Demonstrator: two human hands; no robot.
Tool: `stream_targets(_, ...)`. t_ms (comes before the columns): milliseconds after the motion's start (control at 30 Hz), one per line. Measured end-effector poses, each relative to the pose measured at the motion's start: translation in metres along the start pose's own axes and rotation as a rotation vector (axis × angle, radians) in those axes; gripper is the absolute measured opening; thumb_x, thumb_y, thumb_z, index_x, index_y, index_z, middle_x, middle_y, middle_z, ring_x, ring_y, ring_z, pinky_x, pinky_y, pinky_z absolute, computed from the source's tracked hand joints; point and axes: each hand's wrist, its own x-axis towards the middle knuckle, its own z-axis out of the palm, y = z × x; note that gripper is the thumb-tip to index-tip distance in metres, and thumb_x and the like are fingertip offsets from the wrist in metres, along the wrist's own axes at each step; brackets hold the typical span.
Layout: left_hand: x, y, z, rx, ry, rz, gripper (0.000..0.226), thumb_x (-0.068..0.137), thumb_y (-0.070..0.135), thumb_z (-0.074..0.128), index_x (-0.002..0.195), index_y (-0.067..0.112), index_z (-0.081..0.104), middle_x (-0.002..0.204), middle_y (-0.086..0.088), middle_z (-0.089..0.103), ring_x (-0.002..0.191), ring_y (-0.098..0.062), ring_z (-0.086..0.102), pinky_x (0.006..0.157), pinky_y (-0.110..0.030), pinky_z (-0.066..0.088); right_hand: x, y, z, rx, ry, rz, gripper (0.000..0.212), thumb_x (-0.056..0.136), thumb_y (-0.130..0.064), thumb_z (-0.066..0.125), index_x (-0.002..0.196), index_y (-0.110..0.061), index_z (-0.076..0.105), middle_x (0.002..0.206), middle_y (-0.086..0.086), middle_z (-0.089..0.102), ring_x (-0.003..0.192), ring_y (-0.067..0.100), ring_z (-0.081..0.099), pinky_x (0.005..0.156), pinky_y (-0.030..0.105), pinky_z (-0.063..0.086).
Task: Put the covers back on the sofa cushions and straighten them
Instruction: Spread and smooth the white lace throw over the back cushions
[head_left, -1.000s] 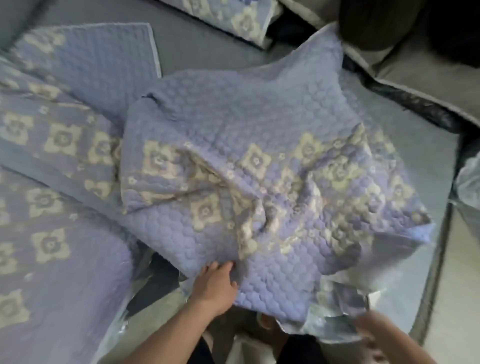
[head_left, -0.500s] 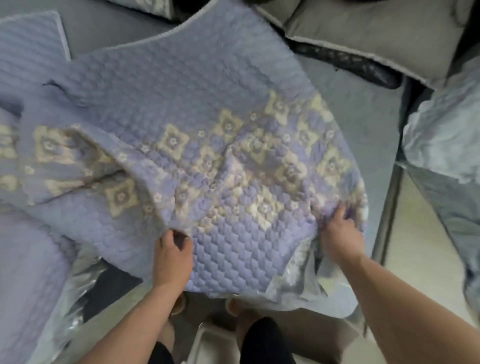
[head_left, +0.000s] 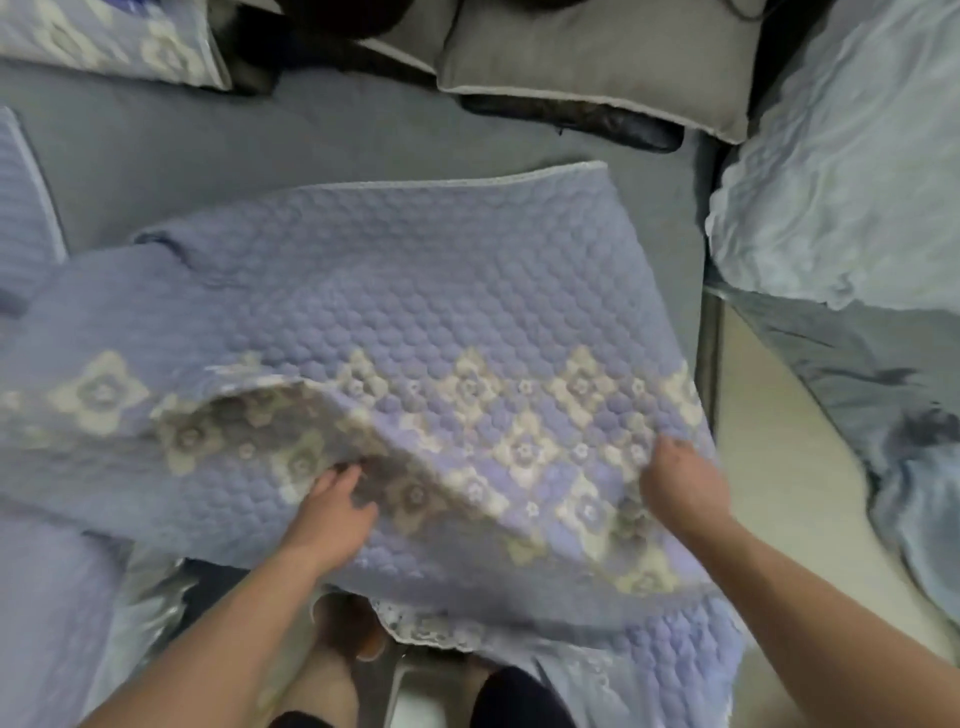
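Observation:
A quilted lavender cover (head_left: 415, 291) with cream flower bands lies spread over the grey sofa seat (head_left: 208, 145), its far edge toward the backrest. My left hand (head_left: 332, 506) grips a raised fold near the cover's front middle, fingers curled into the fabric. My right hand (head_left: 680, 480) holds the cover by its right front part, fingers dug into the flower band. The front hem with lace trim (head_left: 436, 629) hangs over the seat edge above my knees.
Grey back cushions (head_left: 597, 57) lean at the far side. Another patterned cover (head_left: 114, 41) lies at the far left, and more lavender quilting (head_left: 26, 223) at the left. Crumpled pale blue fabric (head_left: 841, 182) piles at the right beside a strip of beige floor (head_left: 779, 467).
The cover has been pulled flatter and toward the right over the seat. Both hands moved along the front edge, the right one farther right; the bunched middle has smoothed out.

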Motion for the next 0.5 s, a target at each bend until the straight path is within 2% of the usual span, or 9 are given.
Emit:
stream_targets(67, 0.0, 0.009, -0.008, 0.034, 0.148, 0.009, 0.042, 0.098, 0.032, 0.049, 0.139, 0.027, 0.054, 0.146, -0.001, 0.045, 0.128, -0.024, 0.049, 0.103, -0.036, 0.044, 0.033, -0.042, -0.024, 0.1, 0.209, -0.159, 0.018, 0.089, -0.006, 0.05, 0.107, -0.003, 0.053, 0.111, 0.021, 0.052, 0.089, 0.043, 0.059, 0.071, 0.044, 0.05)
stream_targets(100, -0.003, 0.015, -0.014, 0.027, 0.29, 0.024, 0.028, 0.097, 0.03, 0.048, 0.12, 0.028, 0.064, 0.128, 0.0, 0.057, 0.111, -0.024, 0.057, 0.091, -0.038, 0.05, 0.048, -0.061, -0.033, 0.139, 0.242, -0.198, 0.022, 0.09, -0.007, 0.051, 0.112, -0.004, 0.052, 0.116, 0.02, 0.048, 0.09, 0.044, 0.058, 0.071, 0.045, 0.05)
stream_targets(133, -0.007, 0.021, -0.021, -0.005, 0.433, 0.052, 0.018, 0.097, 0.028, 0.047, 0.101, 0.028, 0.065, 0.11, 0.001, 0.06, 0.097, -0.024, 0.058, 0.079, -0.039, 0.051, 0.065, -0.078, -0.044, 0.163, 0.26, -0.226, 0.03, 0.091, -0.009, 0.051, 0.121, -0.006, 0.05, 0.126, 0.019, 0.043, 0.093, 0.044, 0.058, 0.074, 0.046, 0.051)
stream_targets(200, -0.01, 0.03, -0.039, -0.075, 0.645, 0.134, 0.014, 0.097, 0.024, 0.048, 0.087, 0.024, 0.057, 0.095, 0.004, 0.054, 0.085, -0.023, 0.054, 0.069, -0.038, 0.046, 0.101, -0.106, -0.063, 0.164, 0.287, -0.248, 0.053, 0.094, -0.016, 0.053, 0.144, -0.012, 0.033, 0.152, 0.02, 0.023, 0.099, 0.046, 0.059, 0.078, 0.045, 0.051)
stream_targets(267, 0.005, 0.035, -0.059, -0.058, 0.765, 0.217, 0.005, 0.093, 0.019, 0.053, 0.094, 0.021, 0.058, 0.099, 0.0, 0.052, 0.09, -0.025, 0.052, 0.073, -0.04, 0.046, 0.141, -0.118, -0.082, 0.198, 0.305, -0.156, 0.074, 0.097, -0.023, 0.052, 0.156, -0.017, 0.008, 0.162, 0.021, 0.001, 0.106, 0.046, 0.059, 0.078, 0.043, 0.047)
stream_targets(333, 0.029, 0.038, -0.076, 0.006, 0.794, 0.232, 0.022, 0.089, 0.014, 0.059, 0.11, 0.014, 0.063, 0.11, -0.011, 0.056, 0.103, -0.034, 0.053, 0.086, -0.045, 0.048, 0.171, -0.116, -0.092, 0.291, 0.273, 0.019, 0.084, 0.098, -0.034, 0.052, 0.157, -0.01, -0.003, 0.161, 0.027, 0.008, 0.121, 0.045, 0.052, 0.088, 0.043, 0.045)
stream_targets(400, 0.053, 0.043, -0.086, 0.083, 0.692, 0.171, 0.041, 0.088, 0.016, 0.061, 0.129, 0.013, 0.06, 0.122, -0.018, 0.056, 0.116, -0.038, 0.051, 0.097, -0.047, 0.045, 0.19, -0.108, -0.091, 0.41, 0.188, 0.141, 0.08, 0.094, -0.037, 0.06, 0.151, 0.0, 0.018, 0.149, 0.028, 0.036, 0.128, 0.043, 0.048, 0.098, 0.044, 0.042)
stream_targets(467, 0.069, 0.054, -0.086, 0.197, 0.589, 0.089, 0.05, 0.092, 0.025, 0.058, 0.141, 0.018, 0.052, 0.133, -0.015, 0.052, 0.125, -0.036, 0.046, 0.102, -0.045, 0.041, 0.192, -0.101, -0.089, 0.436, 0.164, 0.087, 0.052, 0.094, -0.029, 0.062, 0.132, 0.002, 0.044, 0.131, 0.027, 0.055, 0.119, 0.041, 0.057, 0.093, 0.041, 0.046)
stream_targets(500, 0.072, 0.06, -0.085, 0.247, 0.575, 0.071, 0.052, 0.093, 0.029, 0.056, 0.144, 0.021, 0.049, 0.136, -0.013, 0.05, 0.127, -0.034, 0.044, 0.103, -0.043, 0.039, 0.192, -0.096, -0.095, 0.434, 0.217, 0.055, 0.041, 0.095, -0.025, 0.059, 0.125, 0.002, 0.049, 0.125, 0.026, 0.059, 0.114, 0.042, 0.059, 0.091, 0.042, 0.047)
